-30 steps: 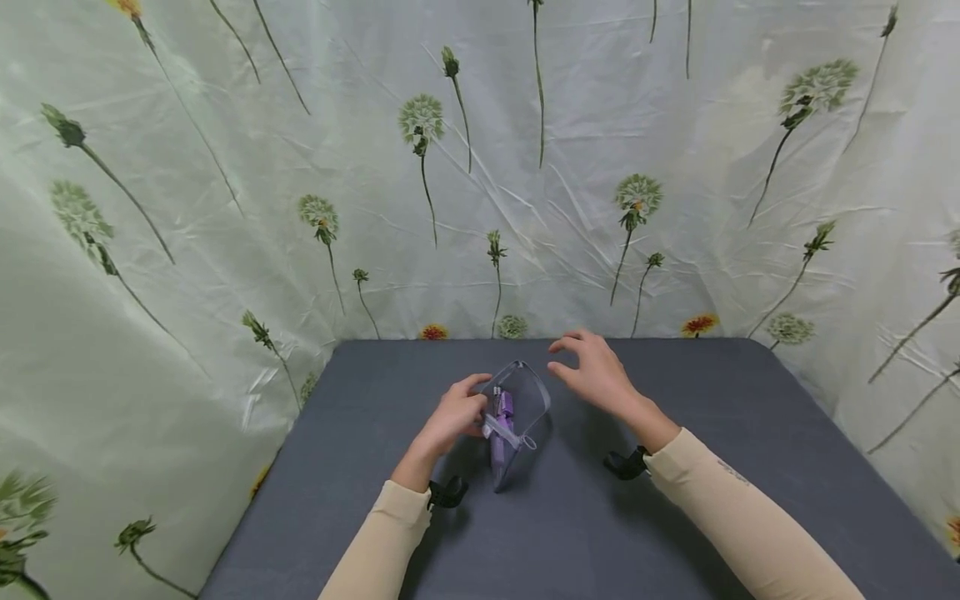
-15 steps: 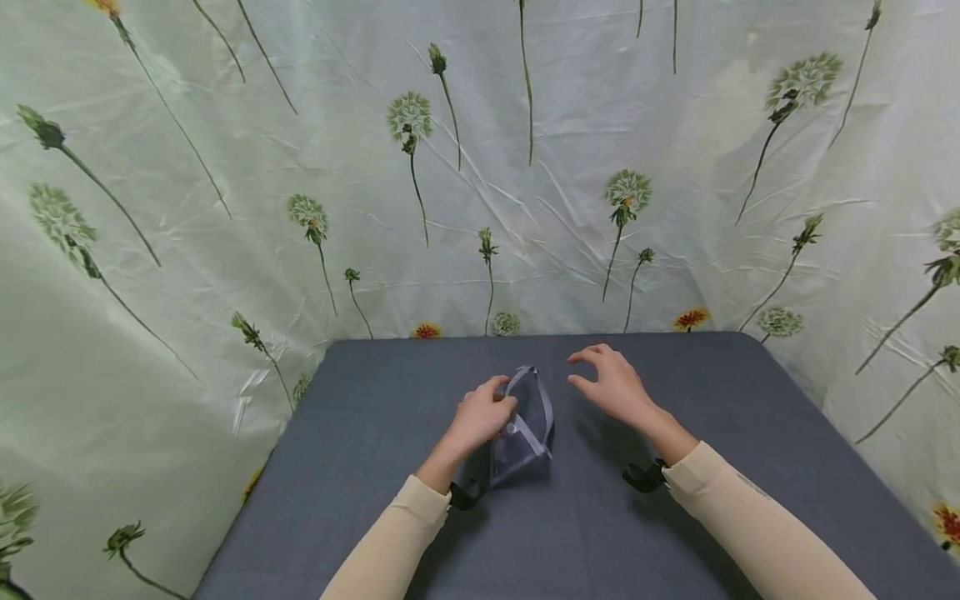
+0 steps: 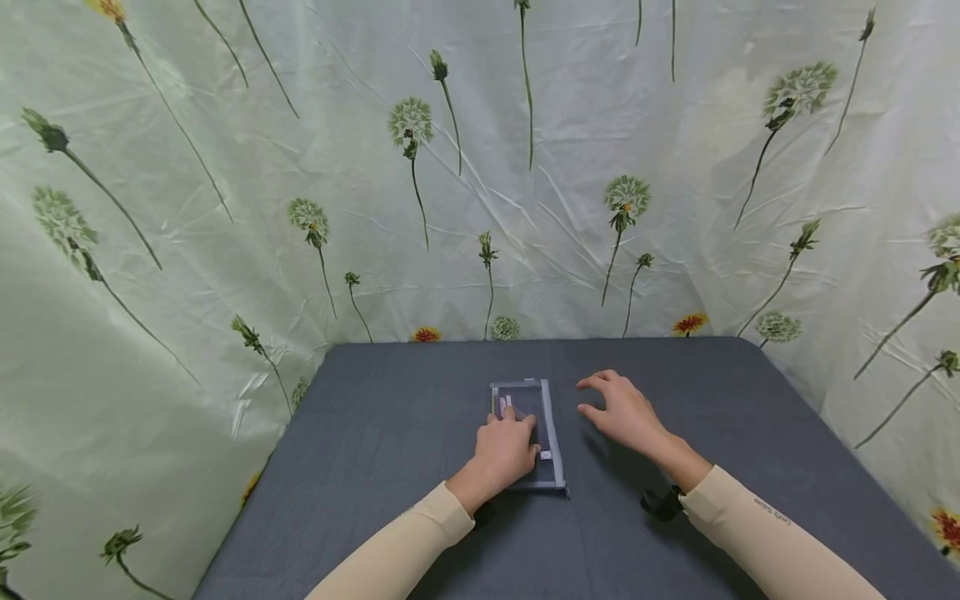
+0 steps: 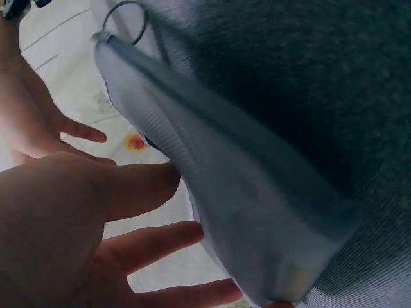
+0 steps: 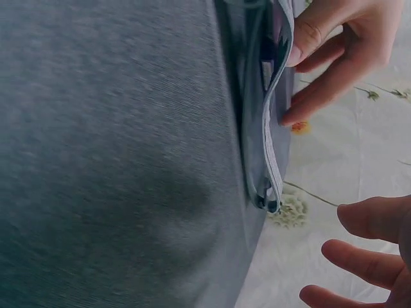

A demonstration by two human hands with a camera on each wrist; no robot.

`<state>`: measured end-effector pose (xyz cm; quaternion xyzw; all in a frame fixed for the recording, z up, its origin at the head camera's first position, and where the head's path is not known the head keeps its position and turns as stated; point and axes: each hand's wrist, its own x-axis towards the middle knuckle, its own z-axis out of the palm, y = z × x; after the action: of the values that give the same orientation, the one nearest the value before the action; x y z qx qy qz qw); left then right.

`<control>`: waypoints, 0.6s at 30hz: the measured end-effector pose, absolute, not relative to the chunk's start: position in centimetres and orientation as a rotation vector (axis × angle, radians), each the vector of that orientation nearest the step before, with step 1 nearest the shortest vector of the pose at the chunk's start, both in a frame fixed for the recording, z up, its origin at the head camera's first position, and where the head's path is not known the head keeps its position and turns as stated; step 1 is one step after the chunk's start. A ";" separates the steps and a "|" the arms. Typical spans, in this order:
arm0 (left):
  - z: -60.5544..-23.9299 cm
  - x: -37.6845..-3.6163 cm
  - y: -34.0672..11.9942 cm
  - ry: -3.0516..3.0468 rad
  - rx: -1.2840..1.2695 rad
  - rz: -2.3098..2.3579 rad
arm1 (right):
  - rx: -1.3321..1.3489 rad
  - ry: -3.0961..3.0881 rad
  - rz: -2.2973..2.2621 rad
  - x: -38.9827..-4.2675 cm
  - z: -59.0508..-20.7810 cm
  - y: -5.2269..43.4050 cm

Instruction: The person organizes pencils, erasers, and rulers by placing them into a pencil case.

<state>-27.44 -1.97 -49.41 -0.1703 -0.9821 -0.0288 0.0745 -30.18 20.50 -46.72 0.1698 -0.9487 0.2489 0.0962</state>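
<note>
On grey table [image 3: 375, 467], left hand [image 3: 504, 454] flat on pouch [image 3: 542, 417], right hand [image 3: 624, 411] hovering beside

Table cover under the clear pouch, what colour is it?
Dark grey fabric table cover, clearest in the head view.

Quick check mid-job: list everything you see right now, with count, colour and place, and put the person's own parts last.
Pouch: one, clear with grey zip edging, lying flat at the middle of the table; something purple shows inside near its far end.
Table: one, dark grey cloth top, filling the lower half of the head view.
Backdrop sheet: one, pale green with printed dandelion-like flowers, hung behind and at both sides of the table.
Wrist-mounted cameras: two, black, one under each wrist.
Sleeves: two, beige, on both forearms.
Left hand: one, resting flat on the pouch.
Right hand: one, just right of the pouch, fingers loosely curved, holding nothing.
</note>
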 end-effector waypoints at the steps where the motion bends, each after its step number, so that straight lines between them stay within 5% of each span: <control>1: -49.5 -27.4 -2.0 -2.936 -0.515 -0.059 | 0.505 -2.812 0.730 -30.1 -46.9 20.5; 18: -50.3 -28.1 -1.6 -2.841 -0.613 -0.022 | 0.626 -2.710 0.522 -28.8 -45.7 20.0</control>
<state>-28.11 -1.62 -50.31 -0.2096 -0.9707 -0.0077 0.1170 -28.79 19.98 -45.70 0.2187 -0.9460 0.1821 0.1554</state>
